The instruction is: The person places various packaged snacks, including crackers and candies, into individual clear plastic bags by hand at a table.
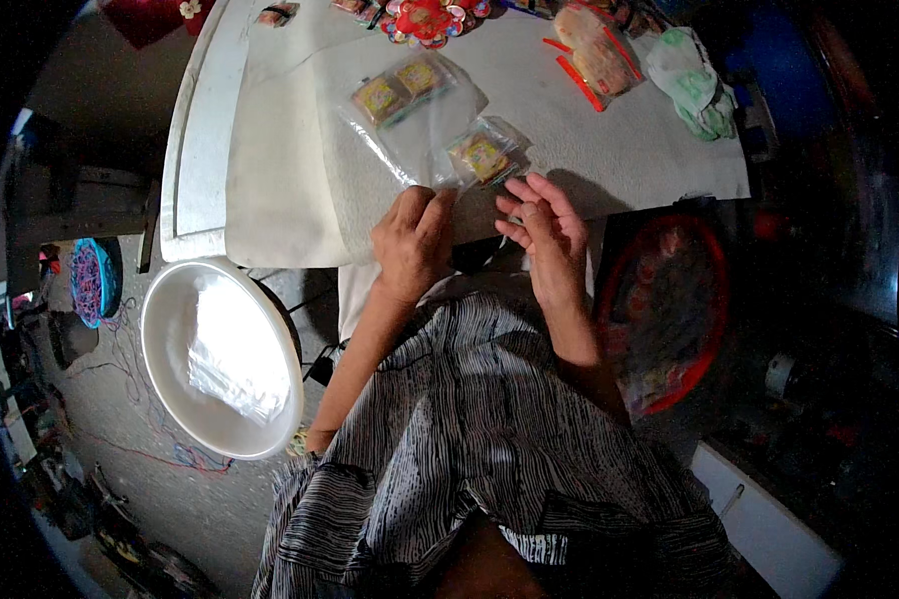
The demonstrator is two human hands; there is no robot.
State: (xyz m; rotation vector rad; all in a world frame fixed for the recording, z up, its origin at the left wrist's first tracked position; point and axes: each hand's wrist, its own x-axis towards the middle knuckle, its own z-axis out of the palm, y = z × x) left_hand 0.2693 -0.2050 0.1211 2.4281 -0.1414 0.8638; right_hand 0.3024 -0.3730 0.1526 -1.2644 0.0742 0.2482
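Note:
My left hand (pixel 413 236) is closed on the near edge of a clear plastic bag (pixel 427 142) that lies on the white-covered table. Inside its far end, two small packets with yellow printed faces (pixel 401 88) sit side by side. A third, similar packet in clear wrap (pixel 484 156) rests by the bag's near right part; whether it is inside the bag cannot be told. Just below that packet is my right hand (pixel 551 236), its fingers spread and nothing visible in them.
A white basin (pixel 157 359) holding clear plastic bags (pixel 236 374) stands left; a red-rimmed basket (pixel 719 314) is at right. Along the table's far side lie a red decorated item (pixel 427 22), red-edged packages (pixel 599 60) and a crumpled green-white plastic bag (pixel 689 82).

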